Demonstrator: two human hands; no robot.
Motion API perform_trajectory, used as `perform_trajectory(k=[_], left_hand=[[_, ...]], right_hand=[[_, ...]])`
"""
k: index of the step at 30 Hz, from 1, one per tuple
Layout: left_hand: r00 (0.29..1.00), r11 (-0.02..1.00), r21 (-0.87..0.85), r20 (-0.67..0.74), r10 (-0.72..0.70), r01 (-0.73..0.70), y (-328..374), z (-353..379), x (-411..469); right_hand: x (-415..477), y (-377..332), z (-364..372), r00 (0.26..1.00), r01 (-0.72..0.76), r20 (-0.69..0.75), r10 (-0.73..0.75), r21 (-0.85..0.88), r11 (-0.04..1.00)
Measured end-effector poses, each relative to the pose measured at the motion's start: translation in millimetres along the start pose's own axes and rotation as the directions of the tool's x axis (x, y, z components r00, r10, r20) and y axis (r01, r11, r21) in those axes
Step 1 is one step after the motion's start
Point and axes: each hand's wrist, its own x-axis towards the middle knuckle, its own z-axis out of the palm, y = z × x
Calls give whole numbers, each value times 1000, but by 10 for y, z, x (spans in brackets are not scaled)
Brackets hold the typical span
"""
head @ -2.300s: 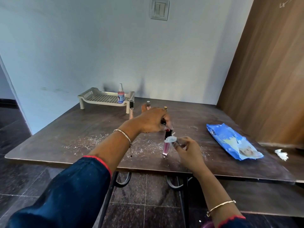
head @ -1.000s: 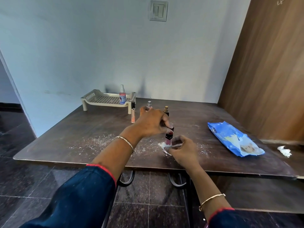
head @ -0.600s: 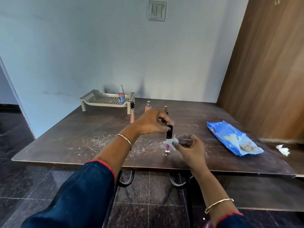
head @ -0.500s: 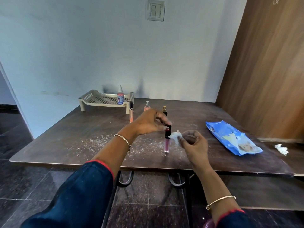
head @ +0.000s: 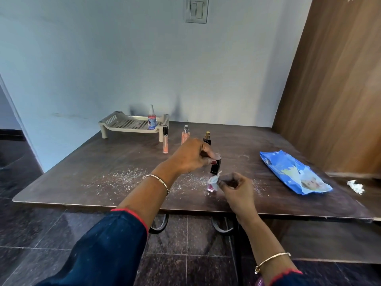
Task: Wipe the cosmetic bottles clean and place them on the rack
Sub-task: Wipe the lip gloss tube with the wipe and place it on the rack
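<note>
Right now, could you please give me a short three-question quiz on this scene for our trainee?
1. Fill in: the left hand grips the lip gloss tube by its ____ cap.
2. Which hand pinches the white wipe against the tube? A: left hand. B: right hand. C: neither.
3. True or false: three bottles stand on the rack.
Key: 1 black; 2 B; 3 false, only one pump bottle stands there.

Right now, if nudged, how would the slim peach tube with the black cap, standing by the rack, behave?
The slim peach tube stands upright on a narrow base, so a sideways push would probably topple it. Small and thin, it is likely light and easy to lift with two fingers.
</note>
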Motion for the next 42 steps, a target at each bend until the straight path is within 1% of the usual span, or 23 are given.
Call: perform_trajectory(k=[2,5,7,10,12,15,17,20,22,24,26,27,29,30,31,34,35,37,38,39,41,42], left_hand=[[999,998,67,45,4,-7,45,-16,10],[997,976,211,68,38,-51,95,-55,49],[996,963,263,78,34,-53,135,-69,55],[997,963,265,78,21,-41,159,-69,46],[998,965,258,66,17,-33,154,-83,32],[997,966,259,73,3,-22,135,-114,18],[997,964,263,83,4,-25,142,-118,15],[998,967,256,68,3,-20,150,-110,15],[998,966,259,56,7,-21,153,-107,12],[999,972,233,45,-1,-10,155,-109,0],[999,977,212,41,-27,17,170,-116,-17],[999,977,210,36,-38,30,178,-113,-22],[998,971,232,14,-55,51,206,-100,-24],[998,966,250,-1,-60,58,219,-92,-24],[998,962,265,-17,-64,66,229,-83,-25],[996,958,273,-50,-77,87,236,-67,-17],[996,957,274,-49,-80,90,238,-68,-13],[995,955,281,-53,-83,95,239,-61,0],[995,953,286,-59,-82,96,245,-58,5],[995,952,291,-66,-77,93,258,-54,7],[995,949,304,-74,-61,81,281,-45,8],[995,949,305,-76,-57,77,284,-40,8]], right_hand=[[9,-63,13,998,43,-55,-41,20,999],[29,-231,23,976,178,-134,-171,46,983],[35,-299,44,948,269,-174,-265,-4,963],[-5,-268,103,923,315,-186,-338,-143,938],[-50,-187,141,931,289,-177,-318,-174,942],[-68,-139,164,948,246,-171,-270,-151,958],[-29,-213,175,939,259,-198,-280,-125,958],[32,-348,189,912,307,-242,-331,-132,942],[28,-341,194,913,301,-247,-326,-132,944],[-19,-270,186,925,275,-236,-296,-121,954],[-91,-196,180,957,185,-203,-205,-114,976],[-127,-167,169,968,127,-192,-159,-172,977],[-200,-137,132,978,31,-177,-110,-398,917],[-227,-130,118,982,7,-162,-95,-474,881],[-238,-128,109,987,-9,-144,-74,-503,864],[-201,-121,91,990,-57,-139,-10,-465,884],[-168,-120,97,990,-61,-142,2,-407,911],[-114,-165,113,988,-34,-154,5,-186,982],[-91,-203,122,986,-5,-168,-8,-74,997],[-65,-236,127,980,49,-195,-50,-11,999],[-26,-299,148,958,157,-241,-152,0,988],[-14,-311,164,951,183,-255,-176,4,983]])
